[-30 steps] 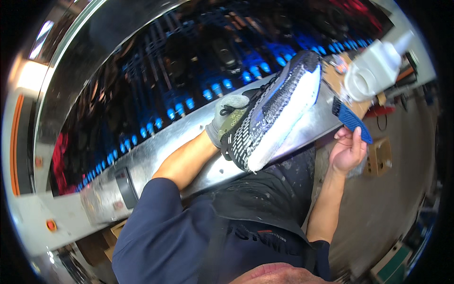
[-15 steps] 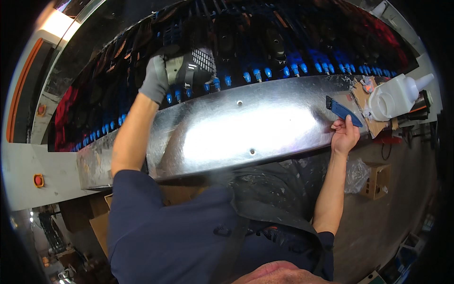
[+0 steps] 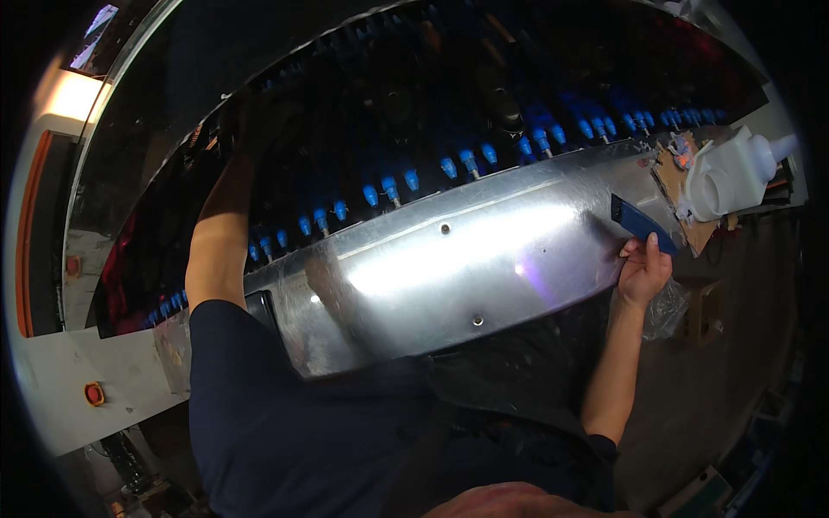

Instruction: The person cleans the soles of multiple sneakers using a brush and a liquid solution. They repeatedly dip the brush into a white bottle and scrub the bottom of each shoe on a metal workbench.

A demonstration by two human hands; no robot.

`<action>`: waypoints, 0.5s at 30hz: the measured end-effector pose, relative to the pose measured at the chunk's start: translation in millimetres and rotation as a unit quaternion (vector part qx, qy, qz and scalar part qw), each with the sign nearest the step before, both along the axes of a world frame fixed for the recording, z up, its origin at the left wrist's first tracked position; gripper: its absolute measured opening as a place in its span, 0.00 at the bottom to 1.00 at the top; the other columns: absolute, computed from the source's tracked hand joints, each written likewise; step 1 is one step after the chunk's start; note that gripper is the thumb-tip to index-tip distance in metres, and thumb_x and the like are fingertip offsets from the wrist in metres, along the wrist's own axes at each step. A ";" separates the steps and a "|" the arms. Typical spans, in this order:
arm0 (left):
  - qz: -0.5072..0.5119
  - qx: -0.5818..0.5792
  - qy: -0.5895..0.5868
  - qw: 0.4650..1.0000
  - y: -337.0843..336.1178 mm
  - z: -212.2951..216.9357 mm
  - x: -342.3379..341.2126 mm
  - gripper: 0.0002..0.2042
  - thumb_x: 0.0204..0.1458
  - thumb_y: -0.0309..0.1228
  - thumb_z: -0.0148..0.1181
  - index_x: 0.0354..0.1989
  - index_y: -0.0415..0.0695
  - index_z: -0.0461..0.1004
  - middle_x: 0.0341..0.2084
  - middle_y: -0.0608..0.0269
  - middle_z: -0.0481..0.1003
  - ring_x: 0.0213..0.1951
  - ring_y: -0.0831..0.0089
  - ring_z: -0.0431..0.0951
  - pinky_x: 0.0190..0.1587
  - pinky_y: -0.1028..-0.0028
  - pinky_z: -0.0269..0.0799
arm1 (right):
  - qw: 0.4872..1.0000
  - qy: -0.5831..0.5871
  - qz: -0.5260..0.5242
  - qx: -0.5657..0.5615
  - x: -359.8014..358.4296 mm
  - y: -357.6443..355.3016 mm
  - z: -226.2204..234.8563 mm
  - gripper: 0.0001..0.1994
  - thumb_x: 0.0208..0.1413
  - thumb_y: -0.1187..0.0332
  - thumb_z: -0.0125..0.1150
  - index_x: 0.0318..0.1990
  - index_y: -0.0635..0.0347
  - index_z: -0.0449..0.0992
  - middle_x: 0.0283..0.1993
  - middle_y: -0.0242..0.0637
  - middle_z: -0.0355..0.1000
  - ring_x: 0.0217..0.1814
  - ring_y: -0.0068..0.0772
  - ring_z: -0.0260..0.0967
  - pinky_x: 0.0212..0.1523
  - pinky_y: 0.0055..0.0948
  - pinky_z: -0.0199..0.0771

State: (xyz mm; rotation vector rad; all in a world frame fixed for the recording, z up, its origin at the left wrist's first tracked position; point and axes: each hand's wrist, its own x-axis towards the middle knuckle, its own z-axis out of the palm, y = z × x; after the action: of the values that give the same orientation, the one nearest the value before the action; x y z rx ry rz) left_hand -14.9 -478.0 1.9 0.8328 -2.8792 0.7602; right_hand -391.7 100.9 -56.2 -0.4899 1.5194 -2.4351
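My left arm reaches forward into the dark machine, and my left hand (image 3: pixel 266 125) is only a dim shape in shadow beyond the row of blue nozzles (image 3: pixel 390 186). Its fingers, and anything in them, cannot be made out. On the right, my bare right hand (image 3: pixel 646 269) is closed around the lower end of a blue-handled brush (image 3: pixel 641 224), whose dark end points up and left. The brush is held over the right part of the shiny metal ledge (image 3: pixel 414 289). Dark moulded shapes (image 3: pixel 501 104) sit behind the nozzles.
A white plastic bottle (image 3: pixel 734 177) lies tilted at the right end of the ledge, beside torn cardboard (image 3: pixel 672 177). A red stop button (image 3: pixel 94 394) is on the pale panel at left. Clear plastic wrap (image 3: pixel 667 309) and a cardboard box (image 3: pixel 704 311) lie below right.
My grey-gloved left hand, which held a pale and black piece with a white grid, has moved farther into the dark. The view has shifted; the right hand still holds the brush.
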 end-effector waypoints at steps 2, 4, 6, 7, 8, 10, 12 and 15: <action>0.006 0.034 -0.014 0.999 39.6 27.4 -12.5 0.15 0.63 0.46 0.58 0.53 0.57 0.82 0.62 0.60 0.74 0.66 0.56 0.69 0.71 0.49 0.57 | 1.000 0.004 0.000 0.007 -0.8 4.4 -0.2 0.09 0.68 0.69 0.59 0.43 0.68 0.77 0.31 0.42 0.78 0.27 0.30 0.74 0.28 0.29 0.74; 0.013 0.049 -0.022 0.998 42.1 34.4 -19.1 0.17 0.63 0.47 0.58 0.55 0.55 0.81 0.62 0.58 0.73 0.66 0.56 0.69 0.71 0.49 0.58 | 1.000 0.011 0.008 0.013 -4.1 8.6 0.2 0.08 0.68 0.70 0.59 0.43 0.68 0.77 0.32 0.41 0.78 0.27 0.30 0.74 0.28 0.29 0.74; 0.026 0.057 -0.019 0.998 39.0 38.0 -13.1 0.18 0.64 0.47 0.58 0.57 0.54 0.79 0.62 0.57 0.73 0.66 0.55 0.69 0.71 0.49 0.58 | 1.000 0.005 0.014 0.010 -6.0 7.6 -1.8 0.08 0.68 0.70 0.59 0.43 0.68 0.77 0.32 0.41 0.78 0.27 0.30 0.74 0.28 0.29 0.74; 0.033 0.057 -0.014 0.998 35.4 39.4 -10.4 0.19 0.64 0.47 0.58 0.58 0.54 0.78 0.63 0.56 0.72 0.66 0.55 0.69 0.71 0.50 0.59 | 1.000 0.001 0.016 0.006 -6.2 5.7 -1.6 0.08 0.68 0.70 0.59 0.43 0.68 0.77 0.32 0.41 0.78 0.27 0.30 0.74 0.28 0.29 0.74; 0.038 0.057 -0.004 0.998 33.3 39.8 -7.7 0.19 0.64 0.48 0.58 0.58 0.53 0.78 0.63 0.55 0.72 0.66 0.54 0.69 0.71 0.50 0.59 | 1.000 -0.001 0.017 0.002 -6.6 4.6 -1.2 0.08 0.68 0.70 0.59 0.43 0.67 0.77 0.32 0.41 0.78 0.28 0.30 0.74 0.28 0.29 0.75; 0.048 0.060 0.014 0.997 31.8 41.3 -7.8 0.21 0.64 0.48 0.58 0.60 0.52 0.76 0.63 0.54 0.72 0.66 0.54 0.69 0.71 0.50 0.60 | 1.000 -0.005 0.015 -0.004 -6.4 3.5 -1.5 0.08 0.68 0.70 0.59 0.43 0.67 0.78 0.31 0.41 0.78 0.28 0.30 0.75 0.28 0.29 0.75; 0.052 0.053 0.046 0.996 36.3 42.3 -10.4 0.23 0.64 0.49 0.57 0.62 0.50 0.74 0.63 0.52 0.71 0.66 0.53 0.69 0.71 0.51 0.60 | 1.000 -0.010 0.014 -0.015 -7.3 1.1 -4.1 0.08 0.68 0.70 0.59 0.42 0.67 0.78 0.31 0.41 0.78 0.28 0.30 0.75 0.28 0.29 0.75; 0.030 0.057 0.144 0.987 62.7 42.5 -30.1 0.25 0.65 0.49 0.57 0.65 0.48 0.72 0.64 0.50 0.70 0.66 0.52 0.69 0.71 0.52 0.61 | 0.999 -0.019 0.020 -0.031 -6.9 -4.0 -5.1 0.08 0.68 0.70 0.59 0.42 0.67 0.78 0.30 0.41 0.78 0.27 0.30 0.75 0.28 0.29 0.75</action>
State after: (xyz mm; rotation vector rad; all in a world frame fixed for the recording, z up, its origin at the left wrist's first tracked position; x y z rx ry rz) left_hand -45.1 -415.3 44.3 0.9570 -2.6688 0.4378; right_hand -398.6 97.0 -61.3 -0.4783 1.4088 -2.4541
